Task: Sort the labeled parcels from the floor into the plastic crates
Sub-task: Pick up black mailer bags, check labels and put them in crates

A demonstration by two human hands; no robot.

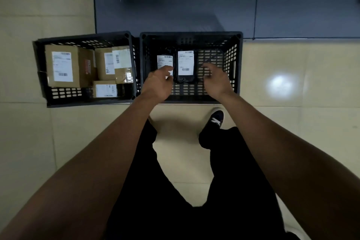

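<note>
The left crate is crowded with cardboard boxes, bare only at its near-left corner, while the right crate holds two black pouches side by side, its right part seemingly open mesh.

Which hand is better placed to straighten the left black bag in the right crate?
Left. The left hand hovers right over that bag; the right hand hangs over bare crate floor, past the other bag.
</note>
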